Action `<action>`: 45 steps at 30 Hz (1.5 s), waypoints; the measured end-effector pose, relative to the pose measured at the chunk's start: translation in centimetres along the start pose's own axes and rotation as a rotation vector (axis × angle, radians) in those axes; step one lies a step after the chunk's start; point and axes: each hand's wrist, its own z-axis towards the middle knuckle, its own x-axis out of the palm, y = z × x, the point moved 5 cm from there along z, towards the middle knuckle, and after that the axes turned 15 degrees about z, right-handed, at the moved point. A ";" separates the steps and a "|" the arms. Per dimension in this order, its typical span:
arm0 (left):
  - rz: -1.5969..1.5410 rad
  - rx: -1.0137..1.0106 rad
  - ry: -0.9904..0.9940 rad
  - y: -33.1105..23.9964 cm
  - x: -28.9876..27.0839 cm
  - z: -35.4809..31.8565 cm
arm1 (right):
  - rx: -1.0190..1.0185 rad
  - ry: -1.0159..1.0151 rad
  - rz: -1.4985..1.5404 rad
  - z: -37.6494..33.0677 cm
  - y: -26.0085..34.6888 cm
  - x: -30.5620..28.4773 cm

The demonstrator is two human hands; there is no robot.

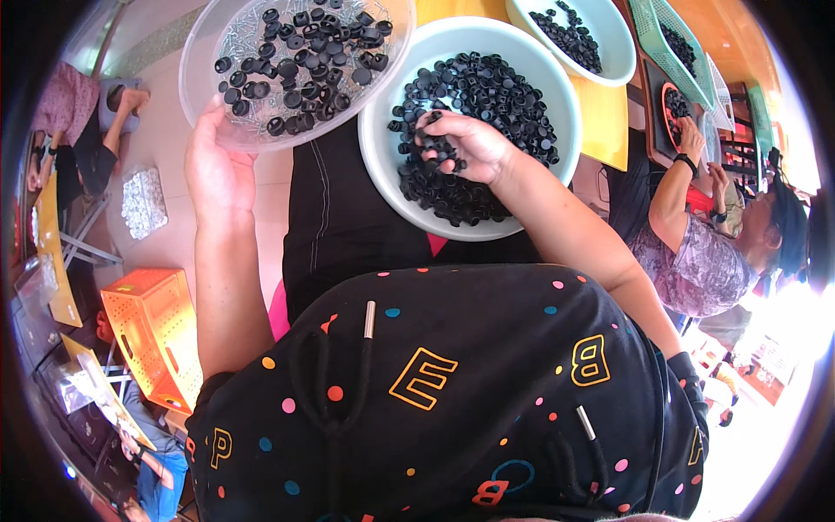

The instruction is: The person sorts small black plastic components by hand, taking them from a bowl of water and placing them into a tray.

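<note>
My left hand [222, 161] grips the near left rim of a clear round plastic bowl [200, 54]. Inside it lie many small silver screws [248, 43], with round black plastic caps [326, 61] on top. My right hand [474, 148] is over a pale blue-green basin [372, 161], its fingers curled round a handful of black plastic caps [431, 143]. Similar black caps [474, 87] heap up below and around that hand. The bowl overlaps the basin's upper left edge. My right palm is turned partly out of sight.
Behind the basin is a yellow table [609, 117] bearing a smaller pale basin [622, 61] of black parts. A green basket [648, 26] stands farther right. At right a co-worker [696, 244] reaches into an orange bowl [668, 100]. An orange crate [156, 335] sits on the left floor.
</note>
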 end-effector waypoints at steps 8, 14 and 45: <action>0.267 -0.033 0.128 2.8 4.1 -3.2 | -0.315 0.006 0.034 -8.2 7.3 -0.4; 0.358 -0.174 0.284 5.8 7.6 -5.5 | -0.515 -0.100 -0.115 -11.1 10.1 1.1; 1.690 0.857 0.249 6.9 10.9 -7.7 | -0.753 -0.148 -2.095 -8.5 -0.7 3.1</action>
